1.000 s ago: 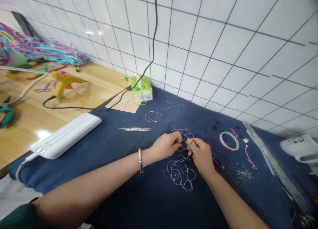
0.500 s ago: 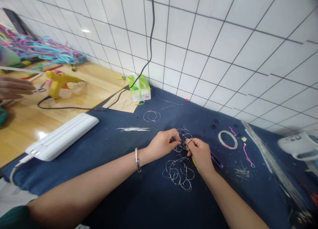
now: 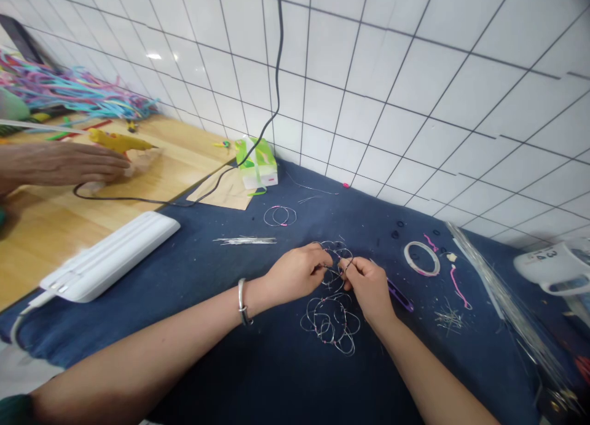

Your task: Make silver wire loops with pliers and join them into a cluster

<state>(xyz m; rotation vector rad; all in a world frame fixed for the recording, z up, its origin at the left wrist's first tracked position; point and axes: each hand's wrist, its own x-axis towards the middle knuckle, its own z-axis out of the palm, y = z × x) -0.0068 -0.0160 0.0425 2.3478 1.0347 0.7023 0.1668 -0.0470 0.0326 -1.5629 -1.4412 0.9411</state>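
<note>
Looped thin silver wire shows between and behind my two hands over the dark blue cloth. My left hand is closed, its thumb and fingers pinching the wire on the left side. From the right, my right hand pinches the same wire between thumb and forefinger. The exact spot each hand grips is too fine to make out. Just below lies a wire piece of joined loops with small pink bits. A purple-handled tool lies partly hidden behind my right hand.
Two wire rings and a bundle of straight wires lie left. To the right are a tape roll, wire scraps and long wires. A co-worker's hand is by a yellow glue gun; a white power strip lies nearer.
My left hand has shifted slightly left and down, away from my right hand, which stays almost in place. The co-worker's hand has moved right, now in front of the glue gun.
</note>
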